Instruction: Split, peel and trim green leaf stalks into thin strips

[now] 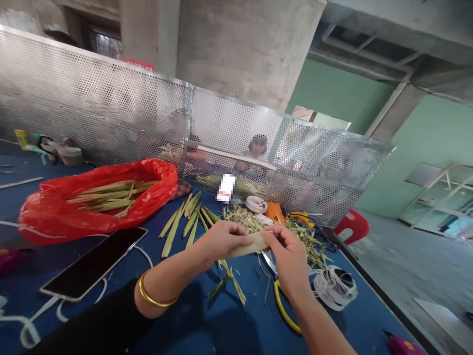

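Observation:
Between my two hands a pale, flat strip of corn husk (242,248) is stretched above the blue table. My left hand (223,240) pinches it near the middle with thumb and fingers; a gold bangle circles that wrist. At the strip's right end, my right hand (290,254) is closed on it, thumb against fingers. Below the right hand lie yellow-handled scissors (283,308), their blades partly hidden. A small tied piece of husk (228,286) rests on the table under the strip. Loose green-edged husks (173,229) lie beyond my left forearm.
A red plastic bag (99,224) of husks sits at left, near a tablet (94,264) with a white cable. Husk scraps (240,217), a tape roll (256,204) and a white ribbon coil (335,287) lie ahead and right. A perforated metal screen (229,123) separates people opposite.

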Demonstrator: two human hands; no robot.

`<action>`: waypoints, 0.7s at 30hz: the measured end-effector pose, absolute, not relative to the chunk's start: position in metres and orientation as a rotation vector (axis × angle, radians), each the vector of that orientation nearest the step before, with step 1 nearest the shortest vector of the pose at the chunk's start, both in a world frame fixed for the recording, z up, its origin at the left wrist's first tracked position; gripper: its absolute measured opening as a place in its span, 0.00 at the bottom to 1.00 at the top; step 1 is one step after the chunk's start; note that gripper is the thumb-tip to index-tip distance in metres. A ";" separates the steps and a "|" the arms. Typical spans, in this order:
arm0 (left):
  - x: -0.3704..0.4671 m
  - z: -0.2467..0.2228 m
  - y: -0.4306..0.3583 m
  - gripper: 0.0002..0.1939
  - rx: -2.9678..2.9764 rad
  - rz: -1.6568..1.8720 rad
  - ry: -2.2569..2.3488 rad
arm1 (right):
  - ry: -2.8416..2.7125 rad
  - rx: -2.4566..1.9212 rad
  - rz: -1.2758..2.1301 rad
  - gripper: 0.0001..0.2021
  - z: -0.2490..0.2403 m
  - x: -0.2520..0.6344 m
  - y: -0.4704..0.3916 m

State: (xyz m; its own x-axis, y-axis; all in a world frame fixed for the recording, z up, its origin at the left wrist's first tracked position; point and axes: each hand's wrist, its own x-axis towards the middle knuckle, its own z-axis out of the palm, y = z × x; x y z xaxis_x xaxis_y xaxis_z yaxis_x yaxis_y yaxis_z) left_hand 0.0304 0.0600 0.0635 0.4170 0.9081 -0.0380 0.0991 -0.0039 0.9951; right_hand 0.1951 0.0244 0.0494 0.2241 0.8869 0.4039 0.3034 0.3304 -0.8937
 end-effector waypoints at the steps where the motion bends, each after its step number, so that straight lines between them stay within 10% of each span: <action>1: 0.032 0.063 0.061 0.10 1.403 0.843 0.970 | -1.329 -1.226 0.580 0.07 0.050 0.195 0.025; 12: 0.033 0.066 0.059 0.09 1.313 0.938 0.966 | -1.478 -1.238 0.595 0.21 0.051 0.201 0.026; 21: 0.032 0.076 0.054 0.12 1.327 0.949 1.000 | -1.674 -1.042 0.299 0.10 0.063 0.210 0.019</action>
